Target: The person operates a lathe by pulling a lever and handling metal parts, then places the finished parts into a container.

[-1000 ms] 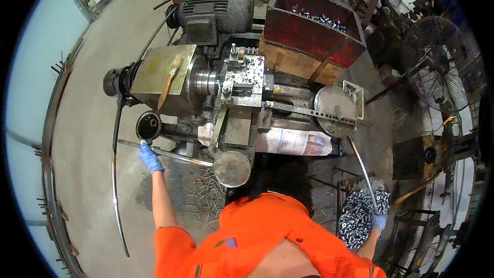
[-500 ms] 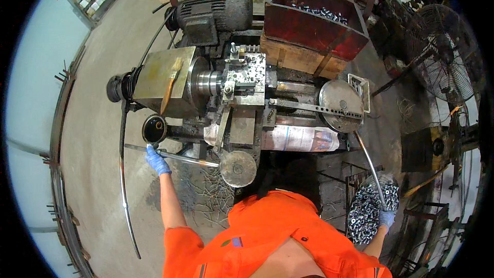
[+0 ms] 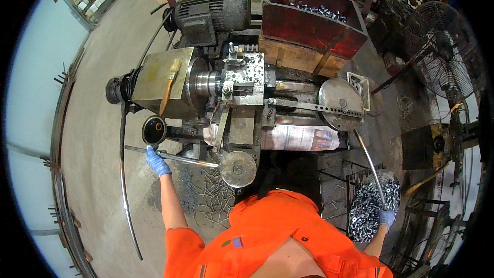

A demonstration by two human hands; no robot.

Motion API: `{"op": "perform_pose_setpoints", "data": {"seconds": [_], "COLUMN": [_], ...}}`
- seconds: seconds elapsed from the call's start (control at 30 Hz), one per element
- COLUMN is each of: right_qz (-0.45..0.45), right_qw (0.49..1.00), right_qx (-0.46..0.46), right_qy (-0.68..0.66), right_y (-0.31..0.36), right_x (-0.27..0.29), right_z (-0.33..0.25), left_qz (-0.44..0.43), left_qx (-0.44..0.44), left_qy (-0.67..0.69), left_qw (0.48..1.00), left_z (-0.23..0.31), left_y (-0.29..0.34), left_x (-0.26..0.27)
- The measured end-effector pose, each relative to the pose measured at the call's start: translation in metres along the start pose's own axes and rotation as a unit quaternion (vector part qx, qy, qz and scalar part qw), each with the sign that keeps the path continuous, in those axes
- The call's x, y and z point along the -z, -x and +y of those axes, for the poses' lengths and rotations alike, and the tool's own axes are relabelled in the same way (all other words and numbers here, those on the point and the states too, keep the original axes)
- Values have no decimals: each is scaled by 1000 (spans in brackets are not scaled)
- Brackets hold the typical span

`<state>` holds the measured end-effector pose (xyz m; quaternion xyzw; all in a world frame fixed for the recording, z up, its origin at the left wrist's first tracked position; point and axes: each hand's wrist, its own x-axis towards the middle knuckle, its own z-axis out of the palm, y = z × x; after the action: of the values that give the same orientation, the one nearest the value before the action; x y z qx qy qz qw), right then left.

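My left hand [image 3: 157, 161], in a blue glove, is closed over a long metal lever [image 3: 190, 160] that runs to a round disc [image 3: 238, 169] at the machine's front. Its fingertips come up against the lower rim of a round cup [image 3: 154, 131] with dark liquid and a ring-shaped thing inside. Far to the right, my gloved right hand [image 3: 387, 218] closes round the lower end of a second metal lever [image 3: 369, 162], which slopes down from a larger disc [image 3: 337, 100]. Beneath that hand is a basket [image 3: 366, 211] heaped with small shiny metal parts; the fingers are partly hidden.
A lathe-like machine carries a metal block [image 3: 244, 80] with dark chips and a headstock with a brush [image 3: 167, 92] on top. Behind are a motor [image 3: 216, 15] and a red bin [image 3: 309, 31] on a wooden crate. A fan [image 3: 440, 51] stands right; metal shavings lie below.
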<state>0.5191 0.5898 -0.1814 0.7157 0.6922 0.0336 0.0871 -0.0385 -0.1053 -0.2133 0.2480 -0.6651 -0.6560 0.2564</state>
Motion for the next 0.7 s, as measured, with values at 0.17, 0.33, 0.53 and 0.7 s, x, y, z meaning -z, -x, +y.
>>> {"op": "perform_pose_setpoints", "data": {"seconds": [0.17,0.33,0.53,0.7], "right_qz": [-28,-35,-8,-22], "right_qw": [999,999,1000,999], "right_qx": [28,13,21,24], "right_qy": [-26,-23,-3,19], "right_y": [15,1,9,5], "right_x": [19,1,4,-3], "right_z": [-5,4,1,7], "left_qz": [-5,6,6,3], "left_qx": [-2,4,-3,-3], "left_qy": [1,-5,-1,5], "left_qw": [1000,1000,1000,1000], "left_z": [0,-6,-2,-1], "left_y": [1,-4,-1,0], "left_x": [0,2,0,-1]}}
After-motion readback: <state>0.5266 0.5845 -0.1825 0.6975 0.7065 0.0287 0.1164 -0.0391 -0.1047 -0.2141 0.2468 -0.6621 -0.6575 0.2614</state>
